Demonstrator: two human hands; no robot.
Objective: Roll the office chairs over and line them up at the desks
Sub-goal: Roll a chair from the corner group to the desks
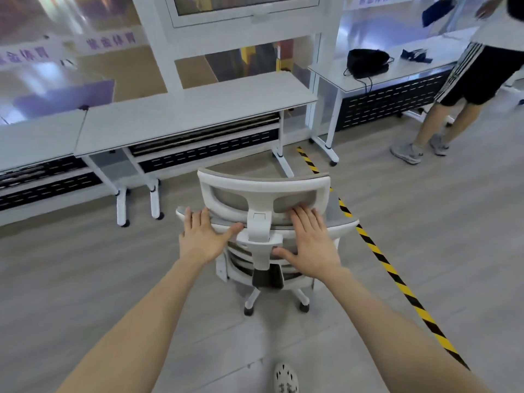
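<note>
Open grey plank floor (85, 279) spreads on both sides in front of a row of white desks (181, 114), whose front edge runs across the view. A white mesh office chair (263, 188) stands short of that edge, apart from it. Its seat faces the desks and its wide backrest lies roughly parallel to them. Yellow-black floor tape (397, 282) runs diagonally at its right. The left hand (202, 239) and right hand (312, 242) press flat on the backrest top, fingers straight, clasping nothing.

Bright even light, blurred, bowed edges
</note>
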